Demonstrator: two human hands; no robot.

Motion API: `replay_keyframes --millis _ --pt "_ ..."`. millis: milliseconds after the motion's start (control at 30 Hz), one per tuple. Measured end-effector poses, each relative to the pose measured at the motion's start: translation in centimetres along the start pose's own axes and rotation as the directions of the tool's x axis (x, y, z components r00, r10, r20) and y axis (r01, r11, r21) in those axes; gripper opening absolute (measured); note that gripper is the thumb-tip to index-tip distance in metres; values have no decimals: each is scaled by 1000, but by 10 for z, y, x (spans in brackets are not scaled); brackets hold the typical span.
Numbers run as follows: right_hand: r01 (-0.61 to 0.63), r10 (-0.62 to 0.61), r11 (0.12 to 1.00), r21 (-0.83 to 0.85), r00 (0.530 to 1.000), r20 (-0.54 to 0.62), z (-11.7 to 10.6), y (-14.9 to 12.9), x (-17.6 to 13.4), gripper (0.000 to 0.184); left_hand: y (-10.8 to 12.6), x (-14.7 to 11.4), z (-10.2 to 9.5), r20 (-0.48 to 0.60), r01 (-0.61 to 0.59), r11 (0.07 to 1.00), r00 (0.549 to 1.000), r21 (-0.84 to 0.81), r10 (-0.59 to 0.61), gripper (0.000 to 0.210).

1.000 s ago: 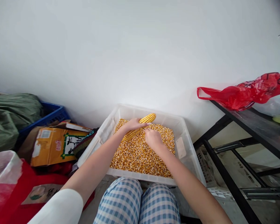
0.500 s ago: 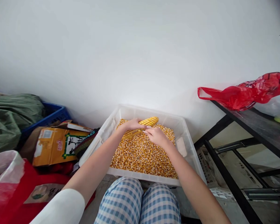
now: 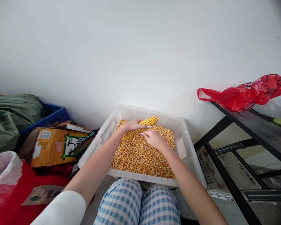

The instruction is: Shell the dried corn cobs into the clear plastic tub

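My left hand point(image 3: 132, 125) is closed around an ear of corn point(image 3: 150, 121) with yellow kernels, held slanted above the bin. Yellow cob surface shows on both sides of that hand; whether it is one ear or two I cannot tell. My right hand point(image 3: 154, 138) is closed with fingers curled, its fingertips at the near side of the cob. What lies between those fingertips is hidden. Beneath both hands, loose corn kernels point(image 3: 140, 157) fill the lower part of a translucent plastic bin point(image 3: 186, 140), which stands in front of my knees.
At left are a torn orange cardboard box point(image 3: 50, 150), a blue crate point(image 3: 58, 114), green cloth point(image 3: 16, 115) and a red bag point(image 3: 11, 200). On the right, a black-framed table point(image 3: 259, 125) carries a red plastic bag point(image 3: 245, 95). A white wall point(image 3: 140, 56) rises behind the bin.
My right hand has shifted slightly left and down along the cob, its fingertips now a little apart from my left thumb. My left hand keeps its hold, and the view has turned slightly.
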State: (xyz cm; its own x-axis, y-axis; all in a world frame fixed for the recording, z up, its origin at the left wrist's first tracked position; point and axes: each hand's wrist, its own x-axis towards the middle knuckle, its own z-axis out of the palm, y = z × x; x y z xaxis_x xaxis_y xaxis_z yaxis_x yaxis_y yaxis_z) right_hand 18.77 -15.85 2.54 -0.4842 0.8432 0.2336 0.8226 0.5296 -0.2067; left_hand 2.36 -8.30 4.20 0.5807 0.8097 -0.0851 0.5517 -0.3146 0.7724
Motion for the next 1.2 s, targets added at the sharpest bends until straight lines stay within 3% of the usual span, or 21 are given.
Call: replay_keyframes --millis 533,767,1067,1200 --pt "-68 67 997 -43 997 -36 -16 2 -3 33 -1 -1 -3 -75 39 999 996 -15 -40 62" --pt "-95 91 989 -110 995 -40 -8 -1 0 33 7 -2 0 -8 7 1000 1000 -18 -7 59" --pt "63 -62 998 -26 998 24 -7 9 0 33 -2 1 3 37 -43 998 998 48 41 47" --pt "59 -57 997 -49 997 44 -9 9 0 35 -4 2 3 53 -42 998 998 53 39 46"
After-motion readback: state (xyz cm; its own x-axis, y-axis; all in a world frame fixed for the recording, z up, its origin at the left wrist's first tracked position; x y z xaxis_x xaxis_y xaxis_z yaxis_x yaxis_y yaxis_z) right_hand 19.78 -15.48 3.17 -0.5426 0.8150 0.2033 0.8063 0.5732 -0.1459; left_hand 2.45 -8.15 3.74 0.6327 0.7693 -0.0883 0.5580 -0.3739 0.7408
